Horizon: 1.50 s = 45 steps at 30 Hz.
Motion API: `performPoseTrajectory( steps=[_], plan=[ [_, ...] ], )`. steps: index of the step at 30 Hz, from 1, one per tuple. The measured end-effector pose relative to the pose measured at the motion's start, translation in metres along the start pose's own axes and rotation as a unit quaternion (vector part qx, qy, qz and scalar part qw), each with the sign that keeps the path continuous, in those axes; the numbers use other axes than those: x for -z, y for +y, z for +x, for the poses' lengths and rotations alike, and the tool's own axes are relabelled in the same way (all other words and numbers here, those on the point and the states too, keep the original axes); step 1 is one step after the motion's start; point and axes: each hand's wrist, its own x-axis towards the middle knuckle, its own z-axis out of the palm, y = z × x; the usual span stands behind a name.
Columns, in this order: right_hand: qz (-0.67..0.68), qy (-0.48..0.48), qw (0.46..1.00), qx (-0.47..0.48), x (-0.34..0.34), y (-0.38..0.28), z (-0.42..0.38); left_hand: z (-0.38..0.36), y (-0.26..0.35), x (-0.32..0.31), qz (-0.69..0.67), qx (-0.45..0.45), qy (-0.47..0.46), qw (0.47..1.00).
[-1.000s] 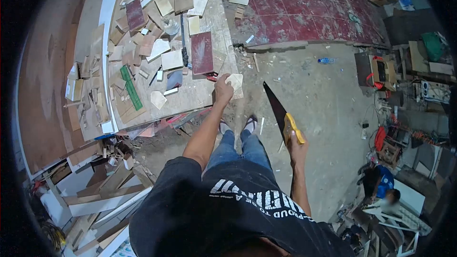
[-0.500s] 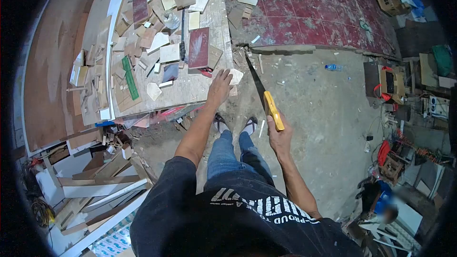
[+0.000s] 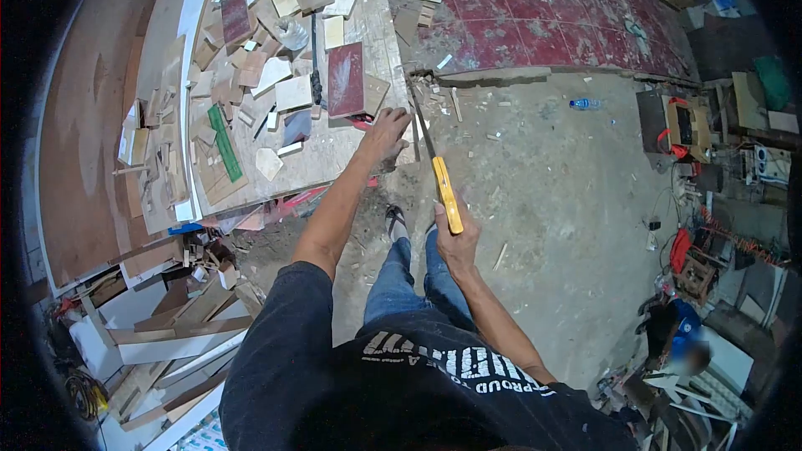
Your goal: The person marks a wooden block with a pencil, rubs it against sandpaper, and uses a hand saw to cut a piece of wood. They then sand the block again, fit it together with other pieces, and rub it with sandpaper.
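Observation:
My right hand (image 3: 459, 238) is wrapped round the yellow handle of a hand saw (image 3: 446, 194), whose dark blade points up toward the right edge of the wooden workbench (image 3: 334, 160). At that edge, near the bench corner, my left hand (image 3: 387, 139) rests with its fingers bent. Whether a piece lies under its fingers is hidden. Just above my left hand is a dark red board (image 3: 346, 79), with a tan offcut beside it. A green strip (image 3: 225, 143) and a pale block (image 3: 293, 93) lie farther left on the bench.
Many wood offcuts cover the bench. Dark red tiled flooring (image 3: 535, 12) lies beyond it, and a blue bottle (image 3: 584, 104) is on the concrete. Scrap boards (image 3: 184, 334) are heaped at the lower left. Boxes and clutter line the right, where a blurred person (image 3: 687, 330) is partly visible.
The saw has moved left to the bench edge, its blade now steeper. The white piece beside my left hand has dropped out of sight. My feet and body have shifted a little.

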Motion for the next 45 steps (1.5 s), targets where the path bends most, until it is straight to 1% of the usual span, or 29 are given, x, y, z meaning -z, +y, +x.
performPoseTrajectory(
  steps=[1, 4, 5, 6, 8, 10, 12, 16, 18, 19, 21, 25, 27, 28, 30, 35, 38, 40, 44, 45],
  plan=[
    [-0.024, 0.022, 0.997, 0.067, -0.005, 0.006, -0.004, 0.001, -0.001, 0.000, 0.000, -0.004, 0.001, 1.000],
    [-0.019, 0.016, 0.998, 0.056, -0.012, 0.012, -0.018, 0.001, 0.000, 0.001, 0.021, -0.018, -0.007, 1.000],
    [-0.001, -0.022, 1.000, -0.020, -0.010, 0.012, -0.024, 0.001, 0.000, 0.001, 0.026, -0.019, -0.010, 0.999],
    [-0.001, -0.018, 1.000, -0.019, -0.013, 0.016, -0.029, 0.003, -0.001, 0.001, 0.031, -0.019, -0.013, 0.999],
    [0.053, -0.037, 0.996, -0.068, -0.023, 0.029, -0.041, 0.003, -0.007, -0.006, 0.040, -0.031, 0.000, 0.999],
    [0.032, -0.030, 0.997, -0.056, -0.028, 0.033, -0.043, 0.003, -0.011, -0.008, 0.051, -0.043, 0.013, 0.998],
    [-0.024, 0.028, 0.999, 0.031, -0.033, 0.037, -0.043, 0.003, -0.012, -0.009, 0.062, -0.049, 0.009, 0.997],
    [-0.034, 0.040, 0.998, 0.043, -0.037, 0.045, -0.047, 0.004, -0.013, -0.009, 0.086, -0.066, 0.009, 0.994],
    [-0.024, 0.073, 0.994, 0.074, -0.040, 0.052, -0.049, 0.003, -0.011, -0.008, 0.062, -0.063, 0.020, 0.996],
    [-0.025, 0.074, 0.994, 0.074, -0.039, 0.053, -0.051, 0.004, -0.010, -0.007, 0.062, -0.063, 0.020, 0.996],
    [0.002, 0.068, 0.997, 0.025, -0.036, 0.054, -0.054, 0.004, -0.010, -0.006, 0.048, -0.058, 0.012, 0.997],
    [0.012, 0.078, 0.997, 0.016, -0.033, 0.062, -0.053, 0.008, -0.011, -0.008, 0.068, -0.050, 0.006, 0.996],
    [0.031, 0.046, 0.997, -0.044, -0.028, 0.064, -0.052, 0.008, -0.010, -0.008, 0.073, -0.050, 0.007, 0.996],
    [0.029, 0.044, 0.998, -0.044, -0.026, 0.064, -0.052, 0.007, -0.010, -0.010, 0.071, -0.048, 0.009, 0.996],
    [0.024, 0.089, 0.996, 0.018, -0.023, 0.062, -0.050, 0.008, -0.009, -0.010, 0.075, -0.037, 0.009, 0.996],
    [0.034, 0.067, 0.997, -0.006, -0.027, 0.060, -0.047, 0.009, -0.007, -0.011, 0.060, -0.010, -0.010, 0.998],
    [0.032, 0.075, 0.997, -0.010, -0.034, 0.067, -0.049, 0.008, -0.004, -0.010, 0.060, 0.000, -0.014, 0.998],
    [0.005, 0.083, 0.996, 0.021, -0.036, 0.071, -0.055, 0.010, -0.004, -0.009, 0.062, 0.007, -0.012, 0.998],
    [-0.004, 0.057, 0.998, -0.011, -0.035, 0.063, -0.044, 0.008, -0.003, -0.011, 0.075, 0.007, -0.018, 0.997],
    [0.004, 0.048, 0.998, -0.046, -0.034, 0.058, -0.038, 0.008, -0.003, -0.011, 0.071, 0.009, -0.013, 0.997]
  ],
)
